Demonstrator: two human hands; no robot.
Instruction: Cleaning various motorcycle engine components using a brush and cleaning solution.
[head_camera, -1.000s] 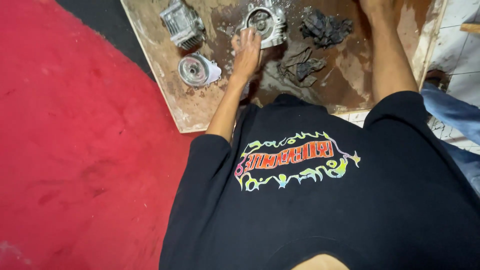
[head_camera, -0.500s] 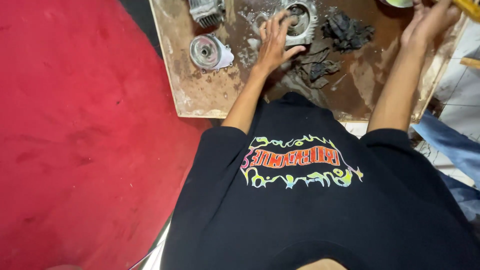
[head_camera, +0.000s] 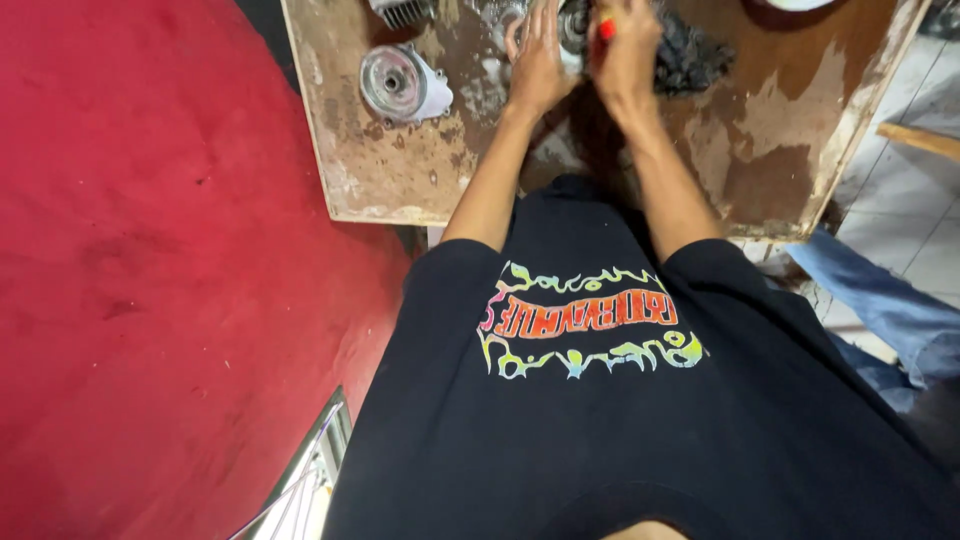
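1. Red floor covering (head_camera: 150, 280): fills the left side, scuffed with dark marks.
2. Worn wooden board (head_camera: 780, 150): brown surface peeling to pale patches, stained, edges chipped.
3. Pale tiled floor (head_camera: 915, 215): right of the board, grey grout lines.
4. Wooden strip (head_camera: 920, 140): lying on the tiles.

Two hands, the left hand (head_camera: 537, 62) and the right hand (head_camera: 622, 50), are working on one wooden board (head_camera: 760, 150). One round metal cover (head_camera: 400, 84) and one dark rag (head_camera: 690, 55) are lying there.
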